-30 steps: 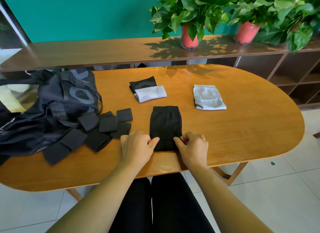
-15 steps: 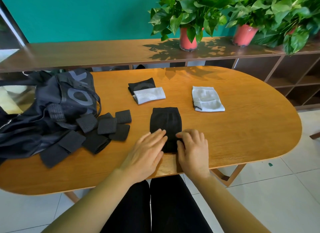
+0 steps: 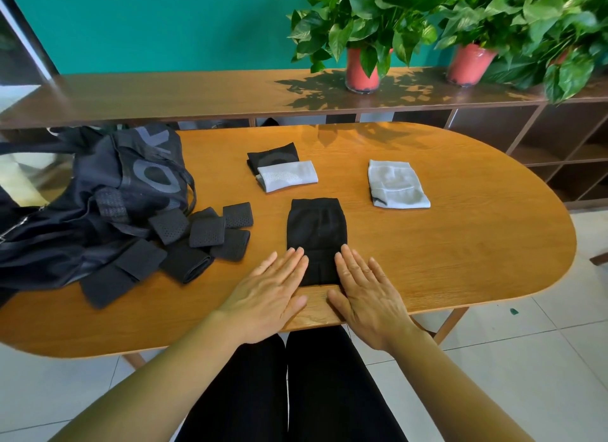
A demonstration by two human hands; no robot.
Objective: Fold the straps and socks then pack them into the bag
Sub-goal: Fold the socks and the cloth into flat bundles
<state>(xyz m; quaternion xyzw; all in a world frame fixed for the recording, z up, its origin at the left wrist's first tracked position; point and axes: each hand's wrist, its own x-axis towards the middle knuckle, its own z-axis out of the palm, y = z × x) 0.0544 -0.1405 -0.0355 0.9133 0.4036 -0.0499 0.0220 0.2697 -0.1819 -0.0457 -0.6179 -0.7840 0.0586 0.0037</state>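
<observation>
Near the front edge of the oval wooden table lies a black sock, flat, its near end between two flattened hands; the left hand rests palm down with fingers spread, its fingertips touching the sock's left edge, gripping nothing; the right hand lies likewise open on the sock's right edge, empty; farther back sit a folded white sock overlapping a folded black sock, and to the right a folded grey sock; at the left a dark bag slumps on the table, with black perforated straps heaped against it.
</observation>
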